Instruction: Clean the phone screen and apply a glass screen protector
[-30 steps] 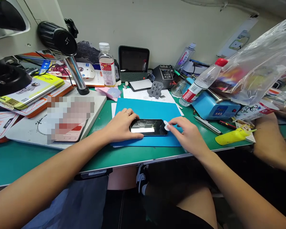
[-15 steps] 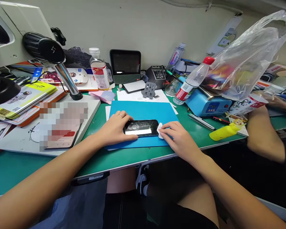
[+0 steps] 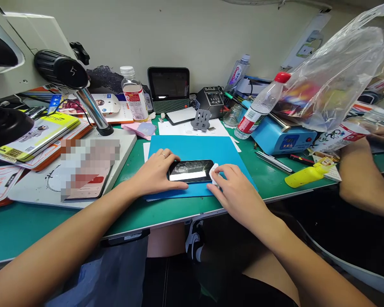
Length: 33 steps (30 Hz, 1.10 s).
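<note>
A black smartphone (image 3: 192, 171) lies face up on a blue mat (image 3: 198, 147), its glossy screen covered in streaks and a bright reflection. My left hand (image 3: 158, 172) grips the phone's left end, thumb along the near edge and fingers at the far side. Between the fingertips of my right hand (image 3: 235, 185) is a crumpled white tissue (image 3: 214, 174), pressed against the phone's right end. The right thumb stretches below the tissue, near the mat.
Left stands a microscope base (image 3: 35, 187) with another phone (image 3: 92, 181) on it. Behind the mat are a phone stand (image 3: 201, 120) and a small screen (image 3: 169, 85). To the right are tweezers (image 3: 273, 162), a yellow bottle (image 3: 307, 175), a blue device (image 3: 281, 136) and another person's arm (image 3: 366, 175).
The camera view has shifted slightly. My right hand with the tissue has moved a little left against the phone's end, its thumb now lower and more spread. My left hand stays on the phone.
</note>
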### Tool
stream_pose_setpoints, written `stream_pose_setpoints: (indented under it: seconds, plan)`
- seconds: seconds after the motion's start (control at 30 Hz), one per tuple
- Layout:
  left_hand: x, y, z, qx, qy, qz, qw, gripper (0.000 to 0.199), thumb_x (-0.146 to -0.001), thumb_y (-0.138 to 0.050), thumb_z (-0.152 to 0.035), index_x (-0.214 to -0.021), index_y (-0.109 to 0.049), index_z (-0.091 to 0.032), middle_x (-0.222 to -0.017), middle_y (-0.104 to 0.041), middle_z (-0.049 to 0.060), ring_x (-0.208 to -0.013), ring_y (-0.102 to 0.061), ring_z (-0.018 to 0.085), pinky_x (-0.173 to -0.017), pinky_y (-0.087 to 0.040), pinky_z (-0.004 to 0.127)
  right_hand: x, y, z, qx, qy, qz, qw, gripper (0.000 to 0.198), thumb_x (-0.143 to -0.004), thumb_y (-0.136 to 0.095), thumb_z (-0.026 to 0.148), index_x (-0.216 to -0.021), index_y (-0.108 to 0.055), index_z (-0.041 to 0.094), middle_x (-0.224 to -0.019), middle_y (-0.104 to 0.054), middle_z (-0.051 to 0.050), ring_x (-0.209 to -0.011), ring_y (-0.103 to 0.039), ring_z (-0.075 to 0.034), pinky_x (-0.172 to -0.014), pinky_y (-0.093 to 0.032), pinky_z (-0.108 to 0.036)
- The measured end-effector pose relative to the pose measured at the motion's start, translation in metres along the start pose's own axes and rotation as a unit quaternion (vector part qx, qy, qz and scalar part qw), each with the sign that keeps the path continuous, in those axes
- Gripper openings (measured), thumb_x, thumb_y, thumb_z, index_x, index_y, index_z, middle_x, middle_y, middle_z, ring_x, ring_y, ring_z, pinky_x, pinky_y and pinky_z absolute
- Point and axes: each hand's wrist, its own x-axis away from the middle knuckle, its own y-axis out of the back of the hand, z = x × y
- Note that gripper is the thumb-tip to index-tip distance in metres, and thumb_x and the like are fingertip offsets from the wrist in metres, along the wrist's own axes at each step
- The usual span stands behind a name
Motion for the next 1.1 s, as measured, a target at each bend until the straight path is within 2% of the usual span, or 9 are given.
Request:
stream_pose_setpoints:
  seconds: [0.13,0.2,0.43,0.6,0.73,0.93,1.1]
  plan:
    - [0.000,0.000,0.001,0.084,0.049,-0.054,0.994,0.075,-0.099,-0.012,-0.070,-0.126,-0.057,-0.016,-0.110,-0.061,0.012,-0.108,-0.055,0.029,-0.099,-0.045,0.049,-0.012,-0.005,0.020,-0.017,0.004,-0.010,1.000,0.036,-0.093,-0.065,0.044,-0.110,-0.069,0.012,-0.119,-0.064,-0.021,-0.117,-0.056,-0.037,-0.097,-0.053,-0.050]
    - [0.000,-0.001,0.002,0.102,0.054,-0.081,0.990,0.079,-0.100,-0.003,-0.068,-0.123,-0.058,-0.017,-0.112,-0.062,0.012,-0.110,-0.055,0.028,-0.102,-0.044,0.048,-0.019,-0.007,0.029,-0.032,0.006,-0.012,0.999,0.042,-0.092,-0.066,0.049,-0.110,-0.068,0.011,-0.119,-0.063,-0.022,-0.119,-0.056,-0.037,-0.098,-0.052,-0.049]
    - [0.001,0.000,-0.003,0.106,0.046,-0.113,0.987,0.085,-0.098,0.001,-0.071,-0.120,-0.062,-0.018,-0.107,-0.063,0.011,-0.107,-0.056,0.027,-0.099,-0.046,0.044,-0.033,-0.014,0.044,-0.041,0.014,-0.005,0.999,0.056,-0.087,-0.067,0.057,-0.115,-0.065,0.009,-0.122,-0.063,-0.023,-0.120,-0.056,-0.038,-0.097,-0.053,-0.051]
    - [0.000,0.001,-0.004,0.096,0.050,-0.127,0.986,0.089,-0.096,0.006,-0.072,-0.120,-0.062,-0.019,-0.105,-0.064,0.010,-0.105,-0.057,0.026,-0.100,-0.045,0.043,-0.035,-0.018,0.050,-0.040,0.031,-0.036,0.998,0.059,-0.085,-0.069,0.058,-0.120,-0.064,0.010,-0.121,-0.063,-0.024,-0.119,-0.057,-0.039,-0.097,-0.054,-0.052]
    - [0.000,0.001,-0.004,0.092,0.053,-0.134,0.985,0.089,-0.096,0.006,-0.071,-0.118,-0.063,-0.019,-0.105,-0.064,0.010,-0.106,-0.057,0.026,-0.100,-0.045,0.043,-0.039,-0.019,0.055,-0.036,0.032,-0.030,0.998,0.062,-0.084,-0.071,0.056,-0.120,-0.064,0.006,-0.122,-0.063,-0.025,-0.119,-0.057,-0.040,-0.098,-0.053,-0.051]
    - [0.000,0.002,-0.004,0.087,0.052,-0.128,0.987,0.089,-0.096,0.007,-0.070,-0.119,-0.063,-0.020,-0.105,-0.064,0.010,-0.107,-0.058,0.026,-0.101,-0.045,0.044,-0.044,-0.021,0.059,-0.040,0.037,-0.033,0.998,0.060,-0.084,-0.071,0.057,-0.122,-0.064,0.011,-0.120,-0.064,-0.023,-0.119,-0.057,-0.039,-0.098,-0.053,-0.052]
    - [-0.001,0.001,-0.002,0.098,0.052,-0.147,0.983,0.089,-0.096,0.004,-0.071,-0.119,-0.064,-0.019,-0.104,-0.063,0.010,-0.105,-0.058,0.027,-0.099,-0.046,0.044,-0.049,-0.022,0.071,-0.044,0.034,-0.018,0.998,0.066,-0.084,-0.070,0.058,-0.119,-0.066,0.003,-0.116,-0.064,-0.024,-0.114,-0.058,-0.038,-0.098,-0.052,-0.049]
